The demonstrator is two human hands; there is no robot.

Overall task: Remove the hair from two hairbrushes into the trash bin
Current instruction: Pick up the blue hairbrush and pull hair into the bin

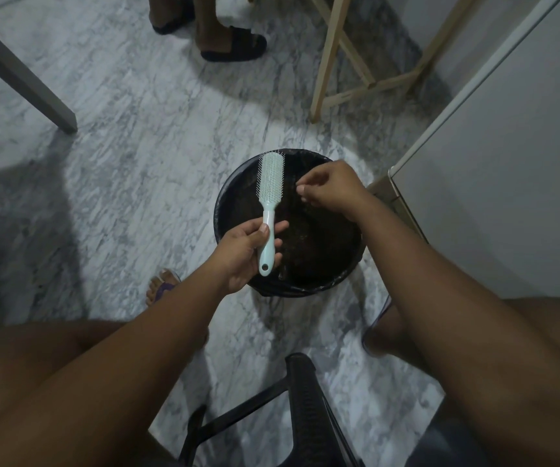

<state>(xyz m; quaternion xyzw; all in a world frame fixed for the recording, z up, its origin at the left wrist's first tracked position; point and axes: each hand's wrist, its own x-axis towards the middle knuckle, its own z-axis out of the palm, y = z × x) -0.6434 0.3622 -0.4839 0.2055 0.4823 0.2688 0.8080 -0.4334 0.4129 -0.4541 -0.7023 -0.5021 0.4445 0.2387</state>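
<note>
A pale mint hairbrush (pixel 269 197) is held upright by its handle in my left hand (pixel 245 251), bristles facing me, over the left rim of a round black trash bin (pixel 224 203) lined with a dark bag. My right hand (pixel 331 188) hovers over the bin to the right of the brush head, fingertips pinched together; thin strands of hair may hang from them, but they are hard to make out against the dark bin. Only one brush is in view.
Another person's feet in black slippers (pixel 235 45) stand at the far side. A wooden frame (pixel 342 62) is at the back right, a white cabinet (pixel 507 163) on the right, a grey table leg (pixel 22 79) at the left, a black chair (pixel 302 399) between my knees.
</note>
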